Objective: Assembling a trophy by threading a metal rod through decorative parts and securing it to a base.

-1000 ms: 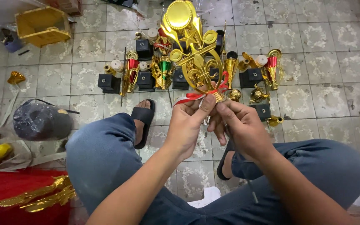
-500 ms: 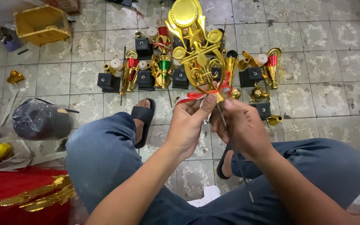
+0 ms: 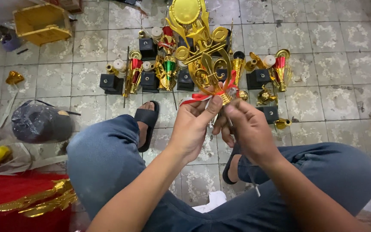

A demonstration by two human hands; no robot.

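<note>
The gold trophy topper (image 3: pixel 200 51) stood upright in front of the seated person, raised above the knees and held at its narrow lower end by both hands. It was an ornate plastic piece with a round disc at the top, curling arms and a fleur-shaped centre. A red ribbon (image 3: pixel 202 96) crossed its base, one tail trailing out to the left. The left hand (image 3: pixel 192 126) had its fingers closed around the base, with the thumb pressed against the ribbon. The right hand (image 3: pixel 247 129) met it from the other side, fingers pinched shut on the ribbon and stem just beside the left thumb, so the two hands touched.

Beyond the hands, on the tiled floor (image 3: pixel 340 56), lay a row of small black square bases (image 3: pixel 111 83) mixed with gold cup parts (image 3: pixel 281 68), some with red or green bands. A yellow crate (image 3: pixel 41 23) sat well apart at the upper left. A grey plastic bag (image 3: pixel 39 123) lay near the person's left knee, and gold leaf-shaped pieces (image 3: pixel 37 202) rested on red cloth (image 3: pixel 9 193) at the lower left. The person wore blue jeans (image 3: pixel 108 159) and black sandals (image 3: pixel 147 122).
</note>
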